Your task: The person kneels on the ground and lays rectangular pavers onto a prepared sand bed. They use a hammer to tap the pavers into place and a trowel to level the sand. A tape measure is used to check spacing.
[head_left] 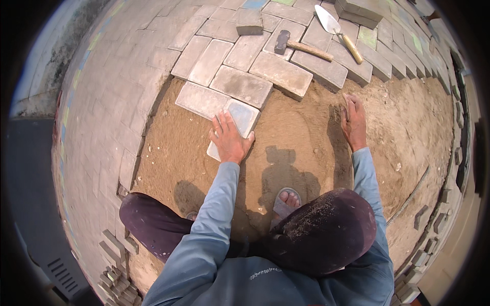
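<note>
My left hand (229, 138) spans a grey paving brick (242, 113), fingers along one long edge and thumb at the other. The brick lies on the sand, its upper end against another laid paving brick (201, 100). Over the sand bed (293, 122) to the right is my right hand (354, 121), fingers extended and loosely bent, with no object visible in it. Beyond the hands, a hammer (301, 47) with a wooden handle and a trowel (339, 33) rest on the laid bricks.
A stepped edge of laid bricks (320, 70) borders the sand. One loose brick (249, 22) and stacked bricks (360, 10) sit on the paving. At lower left is a brick pile (118, 285). More bricks (421, 257) line the right side. My sandalled foot (287, 202) stands on the sand.
</note>
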{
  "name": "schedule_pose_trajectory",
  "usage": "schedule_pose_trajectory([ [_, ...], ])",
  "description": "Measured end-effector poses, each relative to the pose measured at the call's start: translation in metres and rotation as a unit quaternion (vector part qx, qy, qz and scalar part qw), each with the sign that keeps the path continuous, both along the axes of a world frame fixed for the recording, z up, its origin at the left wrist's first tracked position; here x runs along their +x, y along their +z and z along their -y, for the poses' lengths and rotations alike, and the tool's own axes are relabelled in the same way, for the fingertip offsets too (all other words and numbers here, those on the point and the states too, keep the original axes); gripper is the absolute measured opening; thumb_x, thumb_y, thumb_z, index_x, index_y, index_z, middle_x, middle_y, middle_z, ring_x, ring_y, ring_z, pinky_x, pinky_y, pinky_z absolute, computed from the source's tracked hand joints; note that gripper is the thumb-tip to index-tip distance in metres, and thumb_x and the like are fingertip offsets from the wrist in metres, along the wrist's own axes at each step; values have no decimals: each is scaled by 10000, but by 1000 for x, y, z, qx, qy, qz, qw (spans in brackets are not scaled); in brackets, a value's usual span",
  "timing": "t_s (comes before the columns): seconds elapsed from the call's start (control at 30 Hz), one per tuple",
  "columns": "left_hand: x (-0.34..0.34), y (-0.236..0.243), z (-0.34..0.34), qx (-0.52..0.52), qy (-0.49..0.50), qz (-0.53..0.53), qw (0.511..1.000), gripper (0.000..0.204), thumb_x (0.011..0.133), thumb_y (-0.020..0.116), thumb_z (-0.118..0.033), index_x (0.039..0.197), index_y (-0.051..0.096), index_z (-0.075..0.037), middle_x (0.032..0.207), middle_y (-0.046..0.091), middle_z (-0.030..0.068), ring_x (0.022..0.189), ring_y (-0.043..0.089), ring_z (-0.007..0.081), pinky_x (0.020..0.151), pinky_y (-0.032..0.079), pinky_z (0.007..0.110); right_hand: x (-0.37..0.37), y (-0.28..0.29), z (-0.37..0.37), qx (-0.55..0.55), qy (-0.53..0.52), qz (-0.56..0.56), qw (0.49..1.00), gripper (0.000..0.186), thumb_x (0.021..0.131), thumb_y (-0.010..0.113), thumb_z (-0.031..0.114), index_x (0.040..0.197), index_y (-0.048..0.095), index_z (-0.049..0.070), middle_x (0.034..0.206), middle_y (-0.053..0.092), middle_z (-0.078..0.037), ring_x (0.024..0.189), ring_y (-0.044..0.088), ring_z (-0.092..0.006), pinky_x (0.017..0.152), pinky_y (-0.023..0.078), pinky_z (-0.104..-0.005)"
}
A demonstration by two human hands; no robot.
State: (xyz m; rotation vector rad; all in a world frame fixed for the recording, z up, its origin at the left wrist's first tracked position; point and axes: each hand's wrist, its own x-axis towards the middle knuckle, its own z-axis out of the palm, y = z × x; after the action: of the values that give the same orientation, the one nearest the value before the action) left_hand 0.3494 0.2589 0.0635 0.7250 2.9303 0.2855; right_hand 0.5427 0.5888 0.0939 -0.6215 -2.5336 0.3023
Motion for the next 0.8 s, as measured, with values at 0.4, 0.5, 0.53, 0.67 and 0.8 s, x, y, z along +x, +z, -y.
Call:
schedule_pose_trajectory([
  [0.4, -3, 5, -1, -36, 2, 32, 999, 1145, 800, 776, -528, 1617, 161, -12, 1688, 173, 195, 1576, 102, 391, 1221, 180, 596, -214, -15, -72, 70, -17, 241, 968, 414, 1020, 573, 400, 1264, 564, 65, 1138, 609, -227, 1095, 641, -427, 948, 502, -535],
  [0.5, -4, 4, 2, -8, 1, 35, 999, 1156, 793, 797, -516, 1615, 160, -10, 1685, 184, 197, 1577, 101, 391, 1230, 164, 598, -214, -9, -44, 16, -17, 216, 976, 382, 1013, 586, 402, 1115, 570, 33, 1079, 609, -236, 1000, 667, -445, 905, 508, -559],
  [0.53, -4, 3, 0, 3, 2, 33, 999, 1159, 790, 804, -510, 1615, 160, -11, 1684, 187, 197, 1578, 103, 387, 1233, 159, 598, -208, -7, -39, 20, -12, 199, 980, 402, 1037, 549, 416, 1034, 555, 14, 1024, 616, -273, 910, 667, -467, 846, 506, -554],
  [0.67, -2, -3, 7, 30, -5, 20, 999, 1162, 785, 822, -488, 1603, 170, 18, 1675, 192, 226, 1576, 111, 390, 1247, 131, 597, -176, 18, 6, -201, 84, 134, 967, 481, 1095, 418, 453, 1026, 520, -12, 854, 621, -298, 885, 631, -490, 776, 466, -509],
  [0.8, -3, -5, 15, 63, -9, -9, 998, 1174, 769, 832, -483, 1575, 188, 78, 1656, 181, 294, 1571, 108, 412, 1260, 100, 578, -139, 61, 100, -222, 125, 124, 959, 497, 1088, 429, 486, 1081, 516, -4, 829, 640, -291, 827, 633, -504, 735, 467, -543],
])
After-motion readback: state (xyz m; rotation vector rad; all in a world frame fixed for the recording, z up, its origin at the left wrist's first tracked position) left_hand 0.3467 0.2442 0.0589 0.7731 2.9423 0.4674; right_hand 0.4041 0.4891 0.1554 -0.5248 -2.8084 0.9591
